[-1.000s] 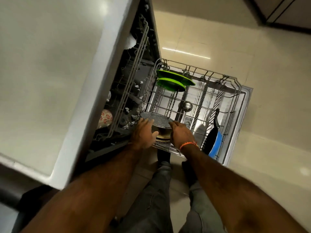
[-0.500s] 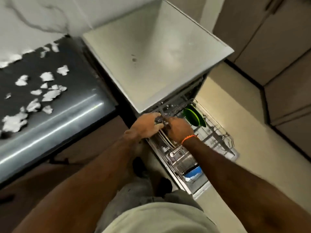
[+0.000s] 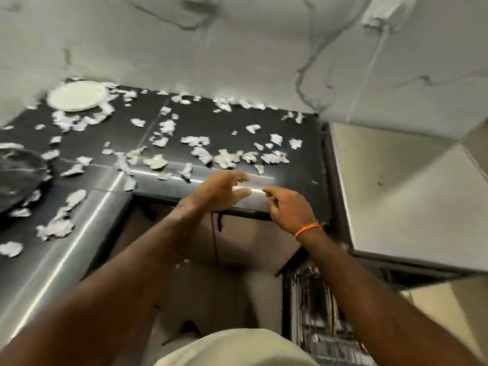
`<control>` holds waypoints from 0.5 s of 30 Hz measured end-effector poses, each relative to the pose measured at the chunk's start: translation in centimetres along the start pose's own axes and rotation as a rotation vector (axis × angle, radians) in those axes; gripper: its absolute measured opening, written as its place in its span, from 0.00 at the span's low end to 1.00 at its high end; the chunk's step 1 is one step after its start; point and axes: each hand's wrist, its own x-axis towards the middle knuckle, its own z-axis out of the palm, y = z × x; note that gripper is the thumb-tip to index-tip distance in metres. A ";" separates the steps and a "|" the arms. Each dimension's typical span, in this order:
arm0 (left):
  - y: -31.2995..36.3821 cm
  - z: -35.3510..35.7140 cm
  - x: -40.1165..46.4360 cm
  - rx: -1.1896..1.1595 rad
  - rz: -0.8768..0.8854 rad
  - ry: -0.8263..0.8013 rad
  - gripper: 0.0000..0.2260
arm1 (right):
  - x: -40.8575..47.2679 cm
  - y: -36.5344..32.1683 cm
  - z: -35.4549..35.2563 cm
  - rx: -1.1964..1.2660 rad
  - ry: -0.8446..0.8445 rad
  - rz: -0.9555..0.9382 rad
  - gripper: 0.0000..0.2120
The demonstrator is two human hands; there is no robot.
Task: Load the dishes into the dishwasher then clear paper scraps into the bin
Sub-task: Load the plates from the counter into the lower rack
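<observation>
Torn white paper scraps (image 3: 227,157) lie scattered over the black countertop (image 3: 227,122). My left hand (image 3: 219,191) hovers at the counter's front edge with fingers relaxed and spread, holding nothing. My right hand (image 3: 286,208), with an orange wristband, hangs just to its right, fingers loosely curled and empty. A white plate (image 3: 77,96) sits at the back left of the counter. A dark pan (image 3: 18,175) rests at the far left. The dishwasher (image 3: 406,196) stands at the right, its rack (image 3: 314,313) partly visible below my right forearm.
A marbled white wall (image 3: 237,48) backs the counter. The counter bends in an L toward me on the left, with a shiny metal front edge (image 3: 87,223). Brown cabinet doors (image 3: 237,241) lie under the counter.
Both hands have left the dishwasher rack and risen to the counter's front edge. The view has swung up and left from the dishwasher to the scrap-covered counter.
</observation>
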 end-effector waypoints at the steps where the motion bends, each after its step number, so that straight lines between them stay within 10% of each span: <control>1: -2.0 -1.8 -0.6 0.002 -0.024 0.021 0.21 | 2.0 -2.0 0.8 0.004 0.001 -0.041 0.17; 15: -21.8 -17.5 -4.7 0.122 -0.340 0.302 0.28 | 22.1 -23.3 11.5 0.025 -0.100 -0.422 0.21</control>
